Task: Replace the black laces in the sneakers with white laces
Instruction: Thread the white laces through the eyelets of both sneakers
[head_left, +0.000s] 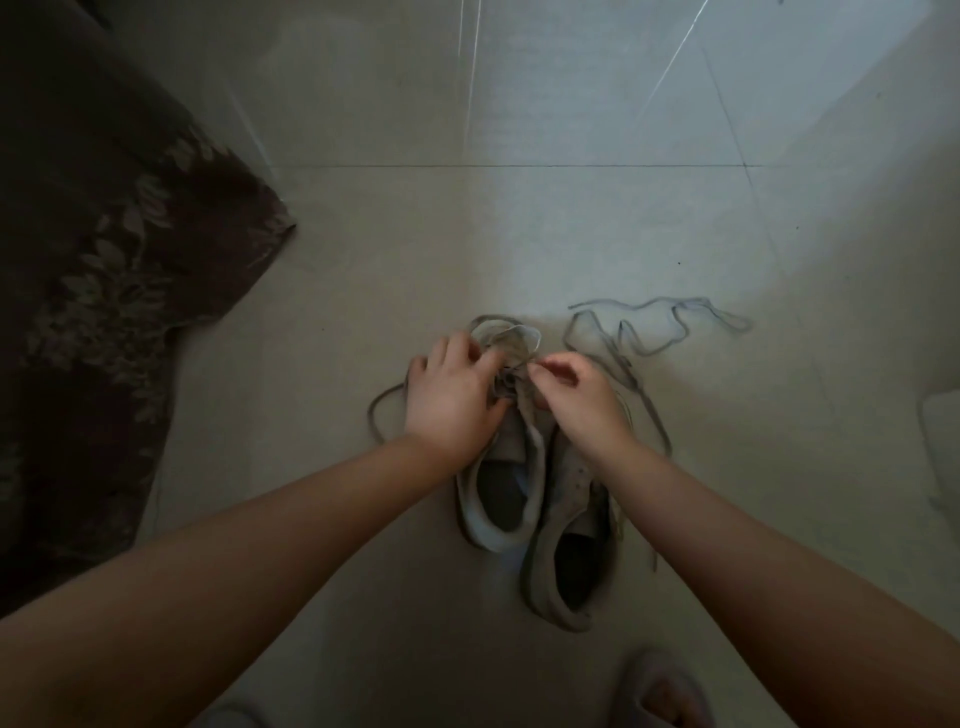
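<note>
R hand (574, 395) pinched a thin pale lace end (535, 367) btwn thumb and forefinger, grip closed on it, just above the throat of the L shoe (511, 467). L hand (451, 402) lay over that shoe's toe and eyelet area, fingers curled into the lacing; looked like it gripped the upper or a lace there, but what exactly the fingers closed on I couldn't tell in the dim light. A white lace (511, 332) looped just beyond the L shoe's toe, its ends running back toward both hands. A dark lace (384, 410) trailed on the floor (571, 234) left of the L shoe, passing under the L hand. The R shoe (563, 545) sat touching the L shoe's right side, heel nearer the person, w/ a lace hanging loose along its far side. Another dark lace (649, 325) lay free on the floor, beyond and right of the L shoe. A patterned cloth (104, 260) sat well left of the L shoe.

Judgement: threading white lace into L shoe, roughly midway; R shoe prob. not done.

Risks: poor light could cause a skipped eyelet or uneven ends; the loose loops near the toe could tangle or knot when pulled; the dark lace under the L hand might get drawn in w/ the white one.
</note>
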